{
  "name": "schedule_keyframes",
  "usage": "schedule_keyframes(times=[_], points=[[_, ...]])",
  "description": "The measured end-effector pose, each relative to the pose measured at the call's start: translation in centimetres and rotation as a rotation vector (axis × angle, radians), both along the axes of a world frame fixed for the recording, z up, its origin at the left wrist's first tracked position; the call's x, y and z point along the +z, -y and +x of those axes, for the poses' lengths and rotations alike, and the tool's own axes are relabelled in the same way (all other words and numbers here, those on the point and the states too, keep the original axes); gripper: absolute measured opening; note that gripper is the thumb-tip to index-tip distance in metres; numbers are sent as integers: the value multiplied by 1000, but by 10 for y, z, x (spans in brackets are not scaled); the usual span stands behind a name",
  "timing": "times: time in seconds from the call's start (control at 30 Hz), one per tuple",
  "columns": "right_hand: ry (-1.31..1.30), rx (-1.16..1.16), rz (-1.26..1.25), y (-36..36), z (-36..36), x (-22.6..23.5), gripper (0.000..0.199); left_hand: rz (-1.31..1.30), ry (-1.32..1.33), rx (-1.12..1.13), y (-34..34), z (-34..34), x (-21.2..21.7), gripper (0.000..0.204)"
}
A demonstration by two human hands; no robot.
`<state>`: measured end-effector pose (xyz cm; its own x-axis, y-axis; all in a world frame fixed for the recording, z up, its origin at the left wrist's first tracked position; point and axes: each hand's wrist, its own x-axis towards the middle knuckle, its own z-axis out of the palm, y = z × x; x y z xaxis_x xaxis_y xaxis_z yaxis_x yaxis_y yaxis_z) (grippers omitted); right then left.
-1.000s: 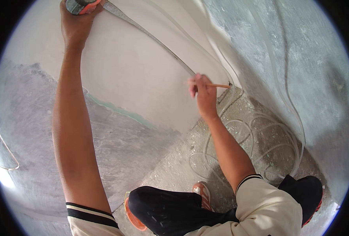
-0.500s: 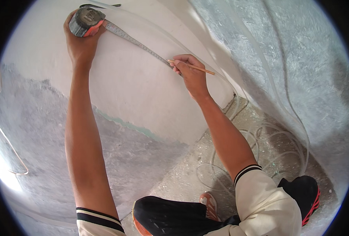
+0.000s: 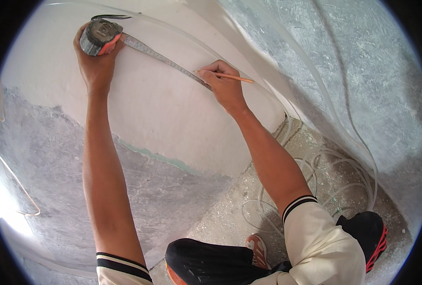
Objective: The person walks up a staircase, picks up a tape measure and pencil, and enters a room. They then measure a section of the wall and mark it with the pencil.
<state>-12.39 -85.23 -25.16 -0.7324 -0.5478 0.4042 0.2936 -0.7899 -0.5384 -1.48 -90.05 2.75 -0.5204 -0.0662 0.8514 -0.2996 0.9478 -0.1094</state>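
Note:
My left hand [image 3: 97, 64] is wrapped round a tape measure [image 3: 100, 35] with a dark grey and red case, held against the white part of the wall [image 3: 163, 114]. From the case, the metal blade [image 3: 158, 57] runs out to the right and down along the wall, as far as my right hand [image 3: 226, 89]. Pinched in my right fingers is a wooden pencil [image 3: 232, 77], its tip close to the wall just above the blade. The blade's far end is hidden behind the right hand. A black wrist strap [image 3: 111, 16] hangs at the case's top.
A clear hose [image 3: 199, 42] runs across the wall and drops to loose coils [image 3: 334, 161] on the speckled floor [image 3: 230, 209]. On the right stands a grey wall [image 3: 382, 85] meeting this one at a corner. A bright light [image 3: 9, 209] glares at the lower left.
My right hand has shifted slightly left and up along the blade, with the pencil turned flatter. The tape measure sits a little lower and further left in view.

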Motion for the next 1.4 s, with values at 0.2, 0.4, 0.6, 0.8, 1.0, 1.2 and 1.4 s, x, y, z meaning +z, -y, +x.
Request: schedule_keyframes(times=[0.2, 0.4, 0.6, 0.8, 1.0, 1.2, 1.4], points=[[-60, -21, 42, 2, 0, -1, 13, 15, -8, -3, -8, -1, -3, 81], [-79, -39, 79, 2, 1, -1, 15, 11, -5, -11, -10, -2, -4, 82], [-88, -37, 61, 4, 0, -1, 17, 25, -1, -17, -11, -2, -4, 81], [-107, -30, 88, 3, 0, -1, 17, 6, 4, 6, -9, -1, -3, 81], [-113, -21, 115, 0, 0, 0, 17, -15, -6, 34, -12, -1, -5, 81], [-123, -34, 106, 0, 0, 0, 16, 9, 2, -3, -9, -1, -3, 82], [-111, -22, 90, 2, -1, -1, 15, -3, -2, 12, -7, -1, -3, 83]])
